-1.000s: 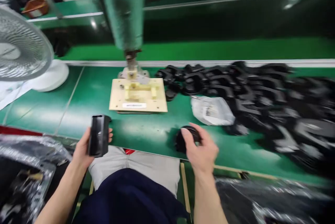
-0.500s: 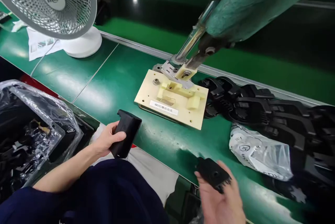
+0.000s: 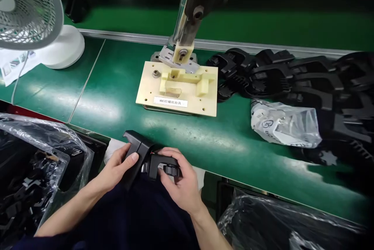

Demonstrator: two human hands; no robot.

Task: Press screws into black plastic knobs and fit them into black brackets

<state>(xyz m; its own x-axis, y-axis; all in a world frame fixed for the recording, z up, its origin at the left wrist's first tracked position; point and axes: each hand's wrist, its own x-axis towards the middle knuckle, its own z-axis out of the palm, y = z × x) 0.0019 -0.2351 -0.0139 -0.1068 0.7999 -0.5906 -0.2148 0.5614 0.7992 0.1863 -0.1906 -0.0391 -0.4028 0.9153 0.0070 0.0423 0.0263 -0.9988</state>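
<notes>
My left hand (image 3: 117, 168) is closed around a black plastic housing (image 3: 136, 147), thumb on its near face, tilted in front of my body at the bench edge. Pinched in my right hand (image 3: 185, 185) is a black C-shaped plastic part (image 3: 154, 163) with a dark knob-like piece in its opening. The two black parts meet side by side; whether they are joined or only touching, I cannot tell. Beyond them on the bench, a cream fixture plate (image 3: 148, 80) with raised blocks and a white label (image 3: 171, 102) sits beneath a metal tool head (image 3: 184, 53).
Several black curved parts (image 3: 271, 76) are heaped at the right of the green bench (image 3: 117, 90), by a clear bag (image 3: 286, 123). A white fan (image 3: 62, 49) stands at left. Plastic-lined containers hold small black parts (image 3: 26, 191) at left and something dark (image 3: 263, 219) at right.
My right hand has come left with its black part, bringing it against the housing in my left hand. The part is turned differently now. The camera view has also shifted.
</notes>
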